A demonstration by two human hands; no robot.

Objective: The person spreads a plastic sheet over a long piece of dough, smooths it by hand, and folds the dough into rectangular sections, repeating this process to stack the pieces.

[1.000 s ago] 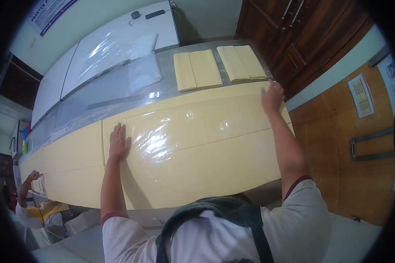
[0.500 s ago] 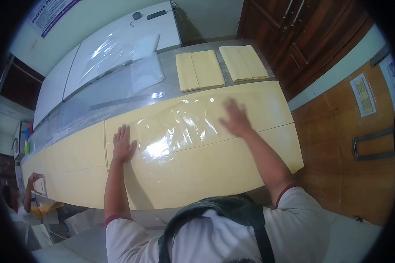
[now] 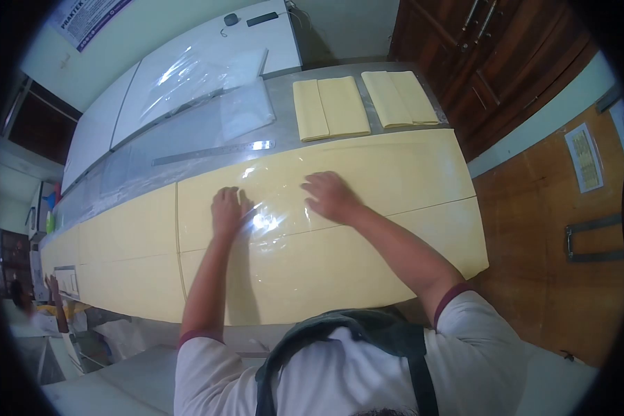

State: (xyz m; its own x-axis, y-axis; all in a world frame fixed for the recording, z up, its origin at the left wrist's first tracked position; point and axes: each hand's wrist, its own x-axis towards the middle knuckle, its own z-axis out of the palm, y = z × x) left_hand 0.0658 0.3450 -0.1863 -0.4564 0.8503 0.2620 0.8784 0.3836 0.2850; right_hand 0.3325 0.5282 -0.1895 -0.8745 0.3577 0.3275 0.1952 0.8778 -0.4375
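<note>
A clear, shiny plastic sheet point(image 3: 274, 220) lies over a long spread of pale yellow, cloth-like material point(image 3: 367, 270). My left hand point(image 3: 227, 210) rests at the left part of the plastic, palm down, its fingers apart and slightly bent. To the right, my right hand point(image 3: 331, 197) lies over the plastic with fingers spread and pointing left. Glare shows on the plastic between the two hands. Seams or fold lines run along and across the yellow material.
Two folded yellow pieces point(image 3: 331, 107) sit at the table's back right. Near them are a metal ruler point(image 3: 215, 152) and more clear plastic point(image 3: 246, 107). Another person's hand point(image 3: 54, 284) is by a framed item point(image 3: 66, 281) at far left. A wooden door point(image 3: 478, 76) stands behind.
My hands have come closer together: the left moved right, and the right moved left and slightly down. The glare on the plastic between them has narrowed. The other person's hand has shifted.
</note>
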